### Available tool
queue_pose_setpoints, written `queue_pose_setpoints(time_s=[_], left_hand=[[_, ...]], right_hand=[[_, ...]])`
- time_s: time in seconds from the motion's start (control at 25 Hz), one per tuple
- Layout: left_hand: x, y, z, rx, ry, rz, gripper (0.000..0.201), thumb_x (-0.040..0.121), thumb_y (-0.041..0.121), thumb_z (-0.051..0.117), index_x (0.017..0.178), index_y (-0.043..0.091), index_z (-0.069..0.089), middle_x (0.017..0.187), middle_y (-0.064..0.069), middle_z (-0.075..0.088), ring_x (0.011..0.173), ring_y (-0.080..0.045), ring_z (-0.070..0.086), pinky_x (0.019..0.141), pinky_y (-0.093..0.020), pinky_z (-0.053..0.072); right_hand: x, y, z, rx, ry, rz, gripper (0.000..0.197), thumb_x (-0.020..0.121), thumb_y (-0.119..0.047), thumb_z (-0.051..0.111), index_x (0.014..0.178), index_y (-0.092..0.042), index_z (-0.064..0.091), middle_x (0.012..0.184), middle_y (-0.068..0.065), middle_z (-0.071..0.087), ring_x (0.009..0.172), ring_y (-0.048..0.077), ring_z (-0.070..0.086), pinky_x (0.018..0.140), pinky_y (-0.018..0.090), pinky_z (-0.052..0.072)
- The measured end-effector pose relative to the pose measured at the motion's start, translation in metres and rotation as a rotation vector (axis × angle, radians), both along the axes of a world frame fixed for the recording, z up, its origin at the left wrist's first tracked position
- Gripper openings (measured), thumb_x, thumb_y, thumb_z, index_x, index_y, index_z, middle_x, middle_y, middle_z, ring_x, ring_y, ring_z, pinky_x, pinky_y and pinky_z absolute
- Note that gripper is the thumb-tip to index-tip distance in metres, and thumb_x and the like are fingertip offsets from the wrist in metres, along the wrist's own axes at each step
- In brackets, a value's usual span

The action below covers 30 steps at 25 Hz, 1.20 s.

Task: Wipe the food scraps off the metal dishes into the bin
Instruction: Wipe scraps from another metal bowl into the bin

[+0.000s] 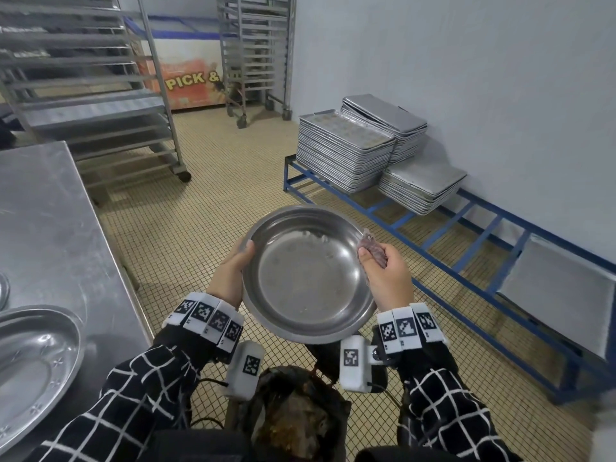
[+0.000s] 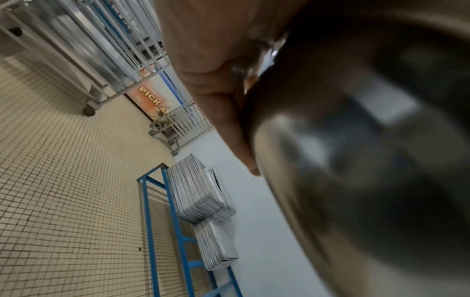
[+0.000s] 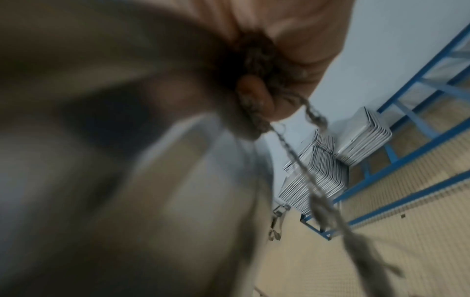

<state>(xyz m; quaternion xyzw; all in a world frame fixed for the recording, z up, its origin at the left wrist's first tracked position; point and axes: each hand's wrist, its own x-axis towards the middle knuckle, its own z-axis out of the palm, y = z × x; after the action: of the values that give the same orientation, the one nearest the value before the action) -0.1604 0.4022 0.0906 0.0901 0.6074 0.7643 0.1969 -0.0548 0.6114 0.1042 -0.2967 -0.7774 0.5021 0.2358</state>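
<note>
We are holding the round metal dish (image 1: 308, 275) up in the air between our two hands, directly above the lined bin (image 1: 293, 415) that is sitting below our wrists, so that whatever we are loosening is likely to drop straight in. A few pale scraps (image 1: 315, 236) are clinging to the far inner wall of the dish, up beyond our fingertips, and we are judging the wiping as not finished while they are there.

Our left hand (image 1: 230, 273) is gripping the dish's left rim, thumb hooked over the edge and fingers curled beneath; the left wrist view is showing those fingers lying along the underside. That grip is steadying the dish and, we think, letting us tip it towards the bin.

Our right hand (image 1: 383, 266) is closing its thumb and fingers round a bunched reddish scrubbing cloth (image 1: 371, 246), which is touching the dish's right rim, ready for sweeping across the scraps. In the right wrist view a frayed strand is dangling from the wad.

To the left of our left hand, another metal dish (image 1: 36, 365) is lying on the steel table (image 1: 46, 221), probably waiting its turn. Well beyond our right hand, stacked baking trays (image 1: 343, 151) are resting on a blue floor rack (image 1: 466, 248) against the wall.
</note>
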Motion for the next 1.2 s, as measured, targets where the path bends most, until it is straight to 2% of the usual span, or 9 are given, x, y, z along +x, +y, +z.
queue_pose_setpoints(time_s=[0.24, 0.44, 0.56, 0.68, 0.8, 0.88, 1.0, 1.12, 1.2], left_hand=[[0.003, 0.011, 0.002, 0.021, 0.033, 0.282, 0.025, 0.085, 0.044, 0.047, 0.105, 0.036, 0.060, 0.114, -0.009, 0.064, 0.107, -0.030, 0.060, 0.097, -0.050, 0.047], [-0.007, -0.004, 0.009, 0.076, 0.019, 0.005, 0.050, 0.079, 0.034, 0.060, 0.124, 0.019, 0.045, 0.106, -0.008, 0.061, 0.084, -0.023, 0.066, 0.072, -0.039, 0.056], [-0.004, -0.014, 0.016, 0.074, -0.071, -0.071, 0.030, 0.090, 0.031, 0.054, 0.107, 0.007, 0.062, 0.080, -0.005, 0.070, 0.067, -0.018, 0.067, 0.071, -0.038, 0.051], [0.000, -0.014, 0.016, -0.022, -0.078, 0.014, 0.027, 0.096, 0.025, 0.045, 0.091, 0.010, 0.066, 0.064, 0.000, 0.069, 0.058, -0.016, 0.065, 0.068, -0.034, 0.048], [0.001, -0.007, 0.010, -0.064, -0.015, 0.140, 0.027, 0.097, 0.027, 0.044, 0.095, 0.011, 0.065, 0.075, -0.003, 0.070, 0.071, -0.020, 0.064, 0.074, -0.037, 0.051], [0.005, 0.000, 0.003, -0.009, -0.056, 0.165, 0.028, 0.095, 0.029, 0.046, 0.111, 0.012, 0.061, 0.094, -0.009, 0.069, 0.085, -0.024, 0.064, 0.078, -0.041, 0.054], [0.005, 0.002, -0.006, 0.029, -0.072, 0.081, 0.054, 0.082, 0.034, 0.056, 0.131, 0.017, 0.043, 0.117, -0.016, 0.061, 0.099, -0.031, 0.064, 0.085, -0.046, 0.056], [-0.003, -0.009, -0.004, 0.060, -0.064, -0.040, 0.072, 0.076, 0.037, 0.065, 0.137, 0.015, 0.036, 0.123, -0.017, 0.057, 0.105, -0.032, 0.062, 0.084, -0.046, 0.056], [-0.005, -0.017, 0.000, 0.079, -0.037, -0.098, 0.067, 0.078, 0.046, 0.066, 0.130, 0.009, 0.047, 0.111, -0.014, 0.064, 0.095, -0.027, 0.064, 0.077, -0.040, 0.056]], right_hand=[[-0.008, -0.036, -0.003, -0.171, 0.141, -0.112, 0.019, 0.093, -0.028, 0.057, 0.108, -0.018, 0.049, 0.090, -0.005, 0.059, 0.076, 0.007, 0.059, 0.056, 0.016, 0.043], [-0.009, -0.008, 0.009, -0.040, 0.067, -0.021, 0.017, 0.092, -0.029, 0.059, 0.103, -0.017, 0.058, 0.090, -0.005, 0.061, 0.081, 0.007, 0.059, 0.064, 0.021, 0.047], [-0.006, 0.002, 0.013, 0.015, -0.010, 0.094, 0.018, 0.090, -0.036, 0.060, 0.100, -0.021, 0.060, 0.090, -0.004, 0.064, 0.081, 0.010, 0.061, 0.067, 0.024, 0.047], [-0.002, -0.009, 0.011, -0.041, -0.003, 0.047, 0.018, 0.091, -0.035, 0.058, 0.102, -0.021, 0.059, 0.090, -0.006, 0.063, 0.083, 0.010, 0.062, 0.064, 0.022, 0.046], [-0.003, -0.030, 0.004, -0.147, 0.067, -0.050, 0.021, 0.092, -0.033, 0.057, 0.107, -0.018, 0.054, 0.093, -0.004, 0.061, 0.081, 0.010, 0.061, 0.059, 0.018, 0.044], [-0.006, -0.043, 0.000, -0.196, 0.101, -0.102, 0.020, 0.093, -0.031, 0.056, 0.106, -0.016, 0.050, 0.090, -0.002, 0.059, 0.074, 0.009, 0.059, 0.055, 0.017, 0.044], [-0.006, -0.047, 0.000, -0.193, 0.120, -0.133, 0.018, 0.094, -0.029, 0.055, 0.105, -0.016, 0.050, 0.087, -0.003, 0.058, 0.071, 0.007, 0.058, 0.054, 0.017, 0.043], [-0.002, -0.026, 0.007, -0.126, 0.071, -0.066, 0.014, 0.094, -0.028, 0.056, 0.103, -0.018, 0.056, 0.090, -0.005, 0.060, 0.080, 0.008, 0.059, 0.059, 0.017, 0.041], [-0.001, -0.013, 0.012, -0.044, 0.002, 0.014, 0.013, 0.093, -0.031, 0.057, 0.099, -0.020, 0.060, 0.088, -0.005, 0.063, 0.081, 0.010, 0.061, 0.062, 0.020, 0.043]])
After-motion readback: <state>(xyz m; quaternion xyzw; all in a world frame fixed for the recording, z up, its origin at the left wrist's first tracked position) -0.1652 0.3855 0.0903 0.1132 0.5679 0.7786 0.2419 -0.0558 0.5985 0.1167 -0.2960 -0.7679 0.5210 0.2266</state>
